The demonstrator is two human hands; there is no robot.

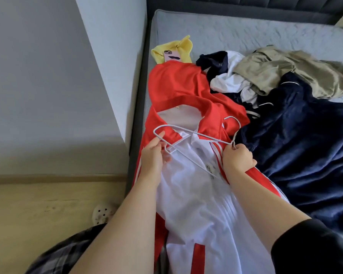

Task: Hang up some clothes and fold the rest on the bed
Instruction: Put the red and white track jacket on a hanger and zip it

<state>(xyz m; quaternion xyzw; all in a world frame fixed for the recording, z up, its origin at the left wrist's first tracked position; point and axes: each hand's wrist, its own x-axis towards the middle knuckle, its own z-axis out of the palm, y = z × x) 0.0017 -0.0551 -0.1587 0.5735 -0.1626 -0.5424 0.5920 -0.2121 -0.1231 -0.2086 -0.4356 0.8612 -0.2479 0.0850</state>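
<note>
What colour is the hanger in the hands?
White; the hanger shows clearly in the head view.

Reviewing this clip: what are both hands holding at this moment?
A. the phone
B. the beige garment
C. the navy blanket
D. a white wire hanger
D: the left hand pinches one shoulder end of the white wire hanger, and the right hand grips its neck below the hook, above the red and white jacket.
</note>
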